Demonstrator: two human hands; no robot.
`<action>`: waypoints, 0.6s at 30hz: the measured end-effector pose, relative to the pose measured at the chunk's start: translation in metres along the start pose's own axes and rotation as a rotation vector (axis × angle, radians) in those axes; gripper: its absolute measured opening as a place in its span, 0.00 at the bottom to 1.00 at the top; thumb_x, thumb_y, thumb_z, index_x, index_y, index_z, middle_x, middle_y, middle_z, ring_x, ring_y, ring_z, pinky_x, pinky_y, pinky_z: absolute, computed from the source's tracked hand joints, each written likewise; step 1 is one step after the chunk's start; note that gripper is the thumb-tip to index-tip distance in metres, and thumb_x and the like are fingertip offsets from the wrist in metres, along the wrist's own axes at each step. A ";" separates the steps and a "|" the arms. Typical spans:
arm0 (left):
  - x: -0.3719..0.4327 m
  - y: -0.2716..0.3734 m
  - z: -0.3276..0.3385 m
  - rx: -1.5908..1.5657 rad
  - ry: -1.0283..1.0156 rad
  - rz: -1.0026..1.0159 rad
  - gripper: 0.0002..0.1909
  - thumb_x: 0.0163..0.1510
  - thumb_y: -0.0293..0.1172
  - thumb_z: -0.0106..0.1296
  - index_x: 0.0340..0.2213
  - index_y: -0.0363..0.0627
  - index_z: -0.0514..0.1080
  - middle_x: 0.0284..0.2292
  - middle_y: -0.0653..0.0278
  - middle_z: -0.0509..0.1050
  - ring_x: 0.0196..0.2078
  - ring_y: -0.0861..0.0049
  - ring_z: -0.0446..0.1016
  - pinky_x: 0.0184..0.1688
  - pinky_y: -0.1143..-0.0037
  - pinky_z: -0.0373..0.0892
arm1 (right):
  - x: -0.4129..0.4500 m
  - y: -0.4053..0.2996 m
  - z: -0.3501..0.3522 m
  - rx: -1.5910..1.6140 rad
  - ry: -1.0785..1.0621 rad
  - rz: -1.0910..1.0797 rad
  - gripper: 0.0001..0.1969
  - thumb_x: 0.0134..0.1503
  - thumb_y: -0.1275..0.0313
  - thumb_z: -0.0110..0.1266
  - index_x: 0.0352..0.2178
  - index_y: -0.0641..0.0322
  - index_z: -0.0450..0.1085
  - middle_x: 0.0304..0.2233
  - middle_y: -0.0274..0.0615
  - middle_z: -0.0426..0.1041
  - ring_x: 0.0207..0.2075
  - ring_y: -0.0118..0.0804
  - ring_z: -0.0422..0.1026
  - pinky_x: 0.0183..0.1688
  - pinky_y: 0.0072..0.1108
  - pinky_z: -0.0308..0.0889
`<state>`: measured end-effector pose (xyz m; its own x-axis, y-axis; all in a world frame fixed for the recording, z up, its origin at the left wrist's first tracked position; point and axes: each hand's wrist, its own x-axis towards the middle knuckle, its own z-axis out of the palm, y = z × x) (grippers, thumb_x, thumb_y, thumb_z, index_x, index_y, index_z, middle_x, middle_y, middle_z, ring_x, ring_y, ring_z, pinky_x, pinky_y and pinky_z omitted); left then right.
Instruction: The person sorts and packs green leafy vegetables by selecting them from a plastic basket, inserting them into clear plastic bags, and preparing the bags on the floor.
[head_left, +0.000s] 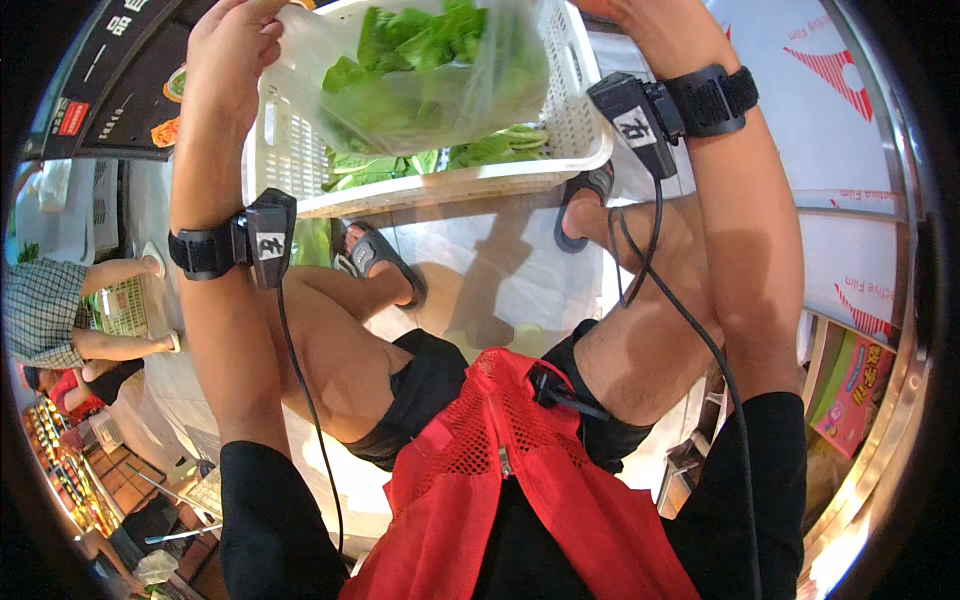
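A clear plastic bag (450, 97) of leafy greens hangs over a white perforated plastic basket (420, 191). My left hand (236, 34) is at the top left, its fingers closed on the upper left part of the bag. Only the edge of my right hand (604, 6) shows at the top, near the bag's upper right; its fingers are cut off by the picture's rim. More leafy greens (499, 148) lie in the basket under the bag. The bag's top lies beyond the picture.
Panels in printed protective film (840, 165) stand along the right, above a colourful box (851, 394). A dark printed board (112, 90) is at upper left. Two people are at far left, one in a checked garment (45, 311), near a pale green basket (124, 306). Cables run from both wrist devices.
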<state>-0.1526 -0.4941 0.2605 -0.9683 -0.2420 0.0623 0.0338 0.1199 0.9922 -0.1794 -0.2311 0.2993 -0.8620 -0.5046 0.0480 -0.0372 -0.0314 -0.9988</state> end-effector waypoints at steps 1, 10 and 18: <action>-0.014 0.010 0.012 -0.028 -0.010 -0.021 0.15 0.55 0.28 0.51 0.45 0.42 0.73 0.29 0.72 0.72 0.26 0.92 0.66 0.27 0.89 0.59 | -0.001 -0.003 0.014 0.029 -0.004 0.012 0.15 0.55 0.81 0.50 0.45 0.67 0.68 0.35 0.45 0.75 0.22 0.22 0.67 0.24 0.12 0.59; -0.037 0.025 0.055 -0.298 -0.434 -0.175 0.12 0.56 0.33 0.46 0.40 0.41 0.71 0.34 0.66 0.75 0.35 0.79 0.73 0.39 0.78 0.68 | 0.002 0.006 0.025 0.115 -0.278 -0.040 0.13 0.59 0.79 0.43 0.45 0.69 0.67 0.28 0.41 0.72 0.30 0.30 0.76 0.25 0.17 0.65; -0.020 0.023 0.058 -0.436 -0.600 -0.113 0.14 0.55 0.31 0.48 0.44 0.42 0.68 0.36 0.62 0.75 0.38 0.76 0.75 0.44 0.74 0.70 | -0.001 -0.015 0.029 -0.141 -0.159 -0.096 0.12 0.63 0.71 0.44 0.42 0.67 0.71 0.25 0.35 0.71 0.26 0.28 0.75 0.28 0.16 0.68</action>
<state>-0.1464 -0.4307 0.2757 -0.9361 0.3516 0.0118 -0.0995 -0.2968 0.9497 -0.1636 -0.2553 0.3146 -0.7610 -0.6351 0.1325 -0.1951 0.0293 -0.9803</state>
